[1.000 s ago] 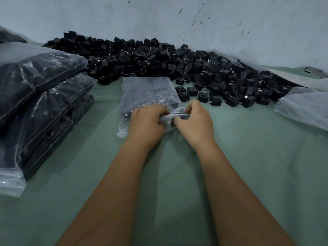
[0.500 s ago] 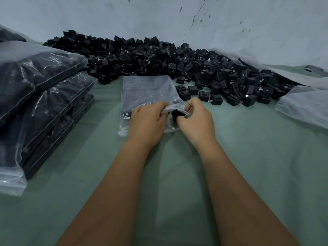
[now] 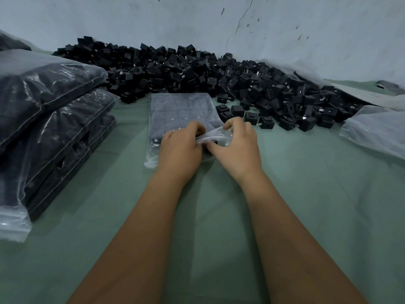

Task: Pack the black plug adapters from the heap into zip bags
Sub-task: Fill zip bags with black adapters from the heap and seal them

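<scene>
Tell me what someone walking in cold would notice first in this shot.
First, the big heap of black plug adapters sprawling along the far wall. Next, the stack of filled zip bags piled at the left. In the middle, the left hand and the right hand both pinch the near end of a packed zip bag lying on the green table.
</scene>
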The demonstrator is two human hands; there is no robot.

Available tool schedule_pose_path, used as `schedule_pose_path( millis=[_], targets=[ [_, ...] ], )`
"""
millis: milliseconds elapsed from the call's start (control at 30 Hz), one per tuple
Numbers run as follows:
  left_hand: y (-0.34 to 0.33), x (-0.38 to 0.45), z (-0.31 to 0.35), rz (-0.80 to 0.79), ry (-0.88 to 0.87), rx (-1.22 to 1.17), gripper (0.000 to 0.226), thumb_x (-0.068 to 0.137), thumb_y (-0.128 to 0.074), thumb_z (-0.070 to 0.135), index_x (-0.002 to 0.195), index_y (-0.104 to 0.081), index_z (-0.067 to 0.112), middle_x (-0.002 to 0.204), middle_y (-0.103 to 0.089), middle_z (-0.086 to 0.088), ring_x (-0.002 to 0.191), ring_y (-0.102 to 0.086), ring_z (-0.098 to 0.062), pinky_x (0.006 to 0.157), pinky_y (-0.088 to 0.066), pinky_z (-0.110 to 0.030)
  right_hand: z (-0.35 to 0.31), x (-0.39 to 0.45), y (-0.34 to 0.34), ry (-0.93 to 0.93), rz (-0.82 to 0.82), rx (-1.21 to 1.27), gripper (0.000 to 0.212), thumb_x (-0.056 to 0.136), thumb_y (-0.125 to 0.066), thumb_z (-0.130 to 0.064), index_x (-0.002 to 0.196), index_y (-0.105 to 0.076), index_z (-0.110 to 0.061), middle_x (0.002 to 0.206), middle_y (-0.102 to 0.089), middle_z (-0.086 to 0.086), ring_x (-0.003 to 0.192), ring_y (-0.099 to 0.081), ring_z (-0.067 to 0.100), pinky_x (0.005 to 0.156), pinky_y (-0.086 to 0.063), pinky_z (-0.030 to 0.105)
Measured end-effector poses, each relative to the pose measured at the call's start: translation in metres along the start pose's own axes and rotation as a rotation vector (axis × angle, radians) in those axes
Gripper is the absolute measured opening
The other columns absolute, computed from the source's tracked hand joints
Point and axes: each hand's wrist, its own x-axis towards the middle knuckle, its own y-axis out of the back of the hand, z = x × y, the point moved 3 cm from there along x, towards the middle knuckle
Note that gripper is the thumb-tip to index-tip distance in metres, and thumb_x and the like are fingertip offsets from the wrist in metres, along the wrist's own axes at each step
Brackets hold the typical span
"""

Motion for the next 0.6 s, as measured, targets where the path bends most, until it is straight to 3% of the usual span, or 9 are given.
schedule_pose_path(
  millis=[167, 267, 333, 467, 600],
  targets=[
    [0.0010, -0.0004, 0.0005, -0.008, 0.007, -0.024, 0.029, 0.093, -0.050, 0.010, 0.115, -0.064, 0.021, 0.104, -0.071, -0.002, 0.102, -0.059, -0.026, 0.098, -0.041, -0.043, 0.0045, 0.0029, 0.0014, -0.080, -0.016, 0.029, 0.019, 0.075, -0.064, -0.038, 0.087, -0.051, -0.029, 0.093, -0.043, -0.012, 0.097, -0.046, 0.014, 0.080, -0.046, 0.032],
    [0.0016, -0.0007, 0.0012, 0.011, 0.021, -0.061, 0.027, 0.096, -0.050, 0.013, 0.116, -0.065, 0.022, 0.103, -0.071, -0.001, 0.101, -0.059, -0.026, 0.098, -0.042, -0.044, 0.0027, 0.0017, 0.0043, -0.120, 0.013, 0.116, 0.007, 0.074, -0.060, -0.031, 0.076, -0.055, -0.028, 0.086, -0.050, -0.010, 0.086, -0.051, 0.013, 0.073, -0.049, 0.034],
    [0.0014, -0.0007, 0.0016, 0.019, 0.016, -0.062, 0.026, 0.097, -0.049, 0.015, 0.117, -0.065, 0.022, 0.102, -0.071, -0.002, 0.100, -0.059, -0.027, 0.097, -0.042, -0.045, 0.0024, 0.0015, 0.0057, -0.137, 0.034, 0.134, 0.005, 0.073, -0.058, -0.025, 0.070, -0.054, -0.023, 0.075, -0.058, -0.006, 0.073, -0.055, 0.016, 0.065, -0.049, 0.038],
    [0.0012, 0.0000, 0.0017, 0.012, 0.005, -0.039, 0.025, 0.098, -0.049, 0.017, 0.117, -0.064, 0.022, 0.103, -0.071, -0.002, 0.100, -0.058, -0.027, 0.095, -0.041, -0.041, 0.0036, 0.0035, 0.0064, -0.152, 0.075, 0.078, 0.009, 0.072, -0.059, -0.025, 0.067, -0.053, -0.020, 0.066, -0.058, -0.004, 0.061, -0.054, 0.015, 0.052, -0.042, 0.032],
    [0.0001, 0.0005, 0.0035, 0.005, -0.005, -0.031, 0.024, 0.099, -0.047, 0.019, 0.116, -0.065, 0.022, 0.101, -0.070, -0.001, 0.096, -0.059, -0.024, 0.095, -0.041, -0.041, 0.0025, 0.0079, 0.0041, -0.172, 0.077, 0.046, 0.009, 0.074, -0.056, -0.021, 0.072, -0.049, -0.026, 0.083, -0.049, -0.010, 0.077, -0.051, 0.013, 0.055, -0.038, 0.027]
  ],
)
